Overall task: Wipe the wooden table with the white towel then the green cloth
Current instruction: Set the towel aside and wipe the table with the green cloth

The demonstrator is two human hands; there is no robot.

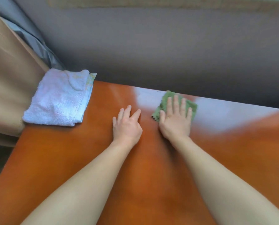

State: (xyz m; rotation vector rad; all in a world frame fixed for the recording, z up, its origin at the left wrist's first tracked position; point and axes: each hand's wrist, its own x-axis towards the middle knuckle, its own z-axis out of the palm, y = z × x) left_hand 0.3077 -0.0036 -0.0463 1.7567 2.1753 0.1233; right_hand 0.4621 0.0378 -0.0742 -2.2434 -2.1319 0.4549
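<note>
- Right grip (176, 118): flat, fingers straight and slightly spread, palm pressing down on the green cloth (164, 103); nothing clenched, no pinch. The cloth shows beyond the fingertips and to the left of the thumb.
- Left grip (126, 125): released, fingers straight and relaxed, resting flat on the bare bench just left of the right grip; holds nothing.
- Green cloth: small, folded or bunched, edges ragged; lies at the far edge of the bench, right of centre, under the right grip.
- White towel (57, 99): folded terry, set down at the far left corner of the bench, well apart from both grips, its left part overhanging the corner. Judged: the towel pass is done and the cloth pass is in hand.
- Wooden bench (151, 176): orange-brown, glossy; a pale glare band runs along the far right portion, so any streaks there cannot be told.
- Surroundings: grey wall behind the far edge; tan and grey fabric at the far left.
- Handling note, as judgement: keep the palm flat and the pressure even so the cloth slides whole and does not roll up; work in overlapping strokes from the far edge toward the near; brace with the left grip; stop short of the far edge so the cloth does not drop behind the bench.
</note>
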